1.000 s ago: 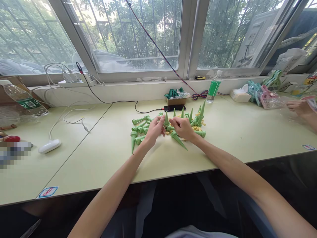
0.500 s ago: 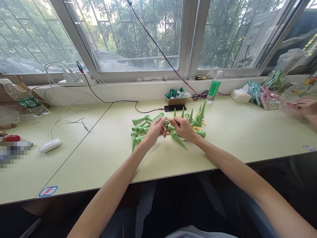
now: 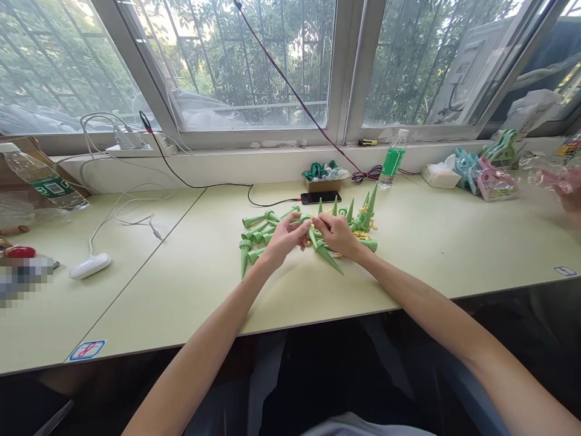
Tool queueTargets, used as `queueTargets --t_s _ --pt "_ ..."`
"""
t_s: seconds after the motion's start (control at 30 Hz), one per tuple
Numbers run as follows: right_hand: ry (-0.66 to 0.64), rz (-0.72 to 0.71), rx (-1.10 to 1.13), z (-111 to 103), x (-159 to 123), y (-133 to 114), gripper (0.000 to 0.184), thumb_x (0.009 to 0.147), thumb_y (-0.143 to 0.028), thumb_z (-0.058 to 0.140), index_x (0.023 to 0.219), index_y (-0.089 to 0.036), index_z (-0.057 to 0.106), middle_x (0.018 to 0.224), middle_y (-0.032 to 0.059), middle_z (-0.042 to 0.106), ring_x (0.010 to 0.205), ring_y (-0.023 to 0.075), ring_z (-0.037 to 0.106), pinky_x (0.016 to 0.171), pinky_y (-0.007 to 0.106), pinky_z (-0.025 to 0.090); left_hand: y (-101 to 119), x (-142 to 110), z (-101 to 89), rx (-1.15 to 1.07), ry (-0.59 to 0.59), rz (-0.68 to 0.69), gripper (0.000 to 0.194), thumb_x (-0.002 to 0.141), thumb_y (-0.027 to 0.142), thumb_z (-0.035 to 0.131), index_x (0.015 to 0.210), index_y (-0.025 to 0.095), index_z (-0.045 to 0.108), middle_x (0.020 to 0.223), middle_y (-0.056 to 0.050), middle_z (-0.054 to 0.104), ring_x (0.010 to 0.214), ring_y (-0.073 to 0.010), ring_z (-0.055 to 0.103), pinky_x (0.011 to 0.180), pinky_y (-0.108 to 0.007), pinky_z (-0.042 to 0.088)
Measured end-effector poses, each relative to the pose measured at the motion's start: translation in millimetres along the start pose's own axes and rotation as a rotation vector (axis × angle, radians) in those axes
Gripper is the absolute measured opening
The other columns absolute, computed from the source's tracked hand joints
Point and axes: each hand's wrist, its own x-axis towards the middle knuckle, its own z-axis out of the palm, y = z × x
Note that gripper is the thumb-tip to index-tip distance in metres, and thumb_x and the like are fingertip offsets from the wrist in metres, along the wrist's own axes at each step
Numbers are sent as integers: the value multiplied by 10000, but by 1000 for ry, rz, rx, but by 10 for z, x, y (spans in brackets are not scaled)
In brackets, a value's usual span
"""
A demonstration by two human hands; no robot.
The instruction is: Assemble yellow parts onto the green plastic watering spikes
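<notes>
My left hand (image 3: 282, 241) is closed around the capped end of a green plastic watering spike (image 3: 311, 235), whose tapered body slants down to the right. Close beside it, my right hand (image 3: 338, 236) has its fingers pinched together near the spike's cap; what they hold, if anything, is hidden. Another green spike (image 3: 330, 259) lies just in front of my right hand, point toward me. Several more spikes (image 3: 254, 235) lie to the left, and upright ones (image 3: 371, 209) stand to the right among small yellow plastic pieces (image 3: 362, 235).
Behind the pile lie a phone (image 3: 321, 197) on a cable and a small box (image 3: 324, 183) of green items. A water bottle (image 3: 393, 160) and a tissue pack (image 3: 441, 174) stand at the back right. Another person's hand (image 3: 569, 189) handles pink items at far right.
The spike in my left hand has turned so that its tapered body now shows, pointing down toward me. My right hand has barely moved. The other person's hand has shifted right.
</notes>
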Motion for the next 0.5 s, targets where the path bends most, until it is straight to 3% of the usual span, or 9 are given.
queueTargets --t_s 0.5 --pt "8 -14 1 9 6 26 454 999 -487 399 645 -208 354 538 -42 372 524 105 307 531 269 262 -79 10 -3 269 -16 176 419 842 453 678 1126 223 474 854 13 550 543 -86 597 450 -203 451"
